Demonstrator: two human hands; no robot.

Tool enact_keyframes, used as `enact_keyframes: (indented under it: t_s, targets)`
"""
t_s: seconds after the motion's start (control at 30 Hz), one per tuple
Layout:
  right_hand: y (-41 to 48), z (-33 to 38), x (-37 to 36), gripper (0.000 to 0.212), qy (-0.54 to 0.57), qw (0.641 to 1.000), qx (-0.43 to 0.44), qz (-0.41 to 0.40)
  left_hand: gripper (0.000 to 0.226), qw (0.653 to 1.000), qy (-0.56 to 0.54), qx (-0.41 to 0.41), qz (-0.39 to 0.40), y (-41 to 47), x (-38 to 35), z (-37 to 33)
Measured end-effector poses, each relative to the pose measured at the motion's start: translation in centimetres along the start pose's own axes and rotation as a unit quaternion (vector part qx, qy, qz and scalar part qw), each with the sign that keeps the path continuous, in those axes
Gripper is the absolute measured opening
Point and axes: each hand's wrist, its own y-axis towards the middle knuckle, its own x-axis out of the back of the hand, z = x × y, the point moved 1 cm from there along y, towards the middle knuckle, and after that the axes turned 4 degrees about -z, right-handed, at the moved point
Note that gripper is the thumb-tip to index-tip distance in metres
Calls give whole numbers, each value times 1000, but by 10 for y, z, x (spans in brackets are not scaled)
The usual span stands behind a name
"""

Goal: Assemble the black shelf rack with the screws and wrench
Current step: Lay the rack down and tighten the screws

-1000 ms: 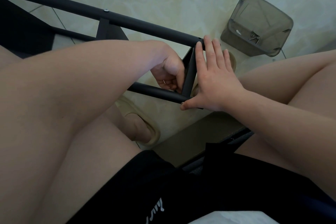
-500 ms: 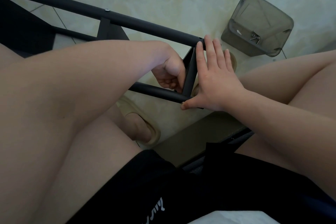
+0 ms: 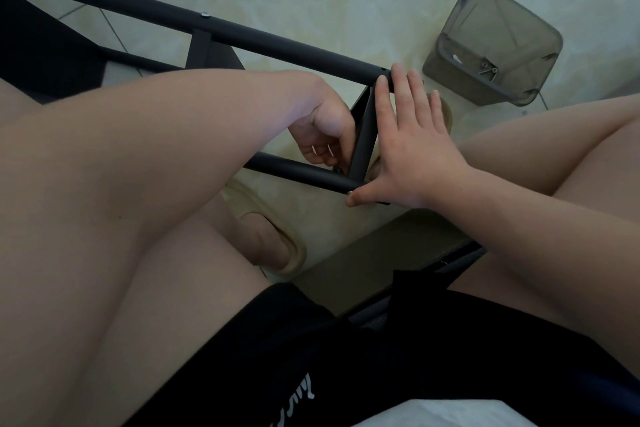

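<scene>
The black shelf rack lies on its side across the tiled floor. Its upper tube (image 3: 277, 40) and lower tube (image 3: 298, 173) are joined by a flat end panel (image 3: 363, 135). My right hand (image 3: 412, 149) presses flat against the panel's outer face, with straight fingers reaching the upper tube's end and the thumb under the lower tube. My left hand (image 3: 325, 128) is curled inside the frame next to the panel, near the lower joint. Whatever its fingers hold is hidden. A screw head (image 3: 205, 14) shows on the upper tube.
A grey translucent plastic container (image 3: 491, 48) lies tipped on the floor at the upper right, with small screws inside. My knees flank the frame, and a beige slipper (image 3: 277, 246) is under the lower tube. A second black panel (image 3: 38, 55) sits at the left.
My left hand has turned a little at the lower joint, its fingers shifting beside the panel. My right hand and the rack have stayed in place.
</scene>
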Motion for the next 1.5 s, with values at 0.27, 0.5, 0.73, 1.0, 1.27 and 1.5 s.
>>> enact_keyframes:
  t_s: [0.27, 0.5, 0.73, 1.0, 1.27, 1.5]
  targets:
    - [-1, 0, -2, 162, 6, 1000, 2, 1, 24, 998, 45, -26, 40, 0, -6, -5]
    - [0, -2, -2, 162, 7, 1000, 6, 0, 13, 997, 51, -41, 39, -2, -4, -6]
    - [9, -10, -2, 162, 5, 1000, 11, -2, 16, 997, 5, -72, 16, -7, -2, -7]
    - [46, -25, 20, 160, -13, 999, 52, 7, 18, 967, 52, -112, -222, -38, 40, -3]
    - [127, -42, 85, 149, -81, 992, 99, 8, 23, 882, 180, -130, -415, -86, 69, 14]
    - [172, -31, 133, 72, -143, 983, 81, -84, 42, 847, 241, -69, -468, -125, 85, 20]
